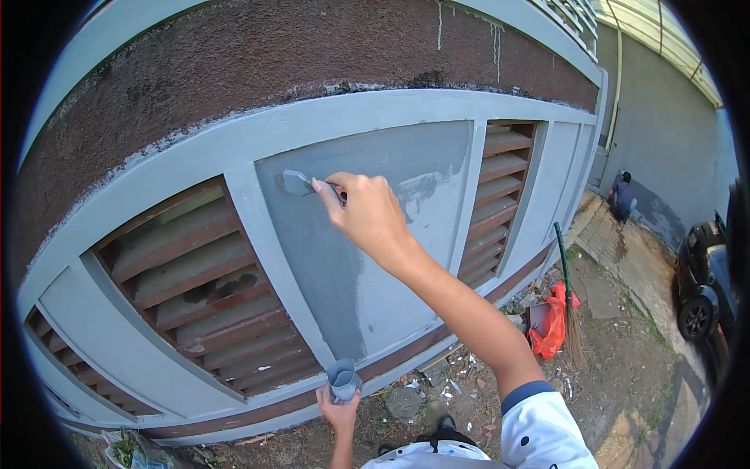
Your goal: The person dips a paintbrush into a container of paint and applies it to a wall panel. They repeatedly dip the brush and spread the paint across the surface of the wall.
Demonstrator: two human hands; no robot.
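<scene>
My right hand (367, 209) is closed round the handle of a paintbrush (297, 183), its grey-coated bristles up against the wall panel (316, 250) near the upper left corner. Darker, wet-looking grey covers the panel's left side and top, while lighter grey shows at the lower right with a rough patch edge. Low down, below the panel, my left hand (339, 409) grips a small paint cup (342, 379) smeared with grey. The cup's mouth faces up toward me.
Brown louvres (211, 281) flank the panel, with more louvres (496, 187) on its right. A green-handled broom (564, 262) leans by a red plastic bag (550, 324). Rubble litters the ground (488, 383). Further right, a person (623, 197) crouches at a wall near a dark car (703, 277).
</scene>
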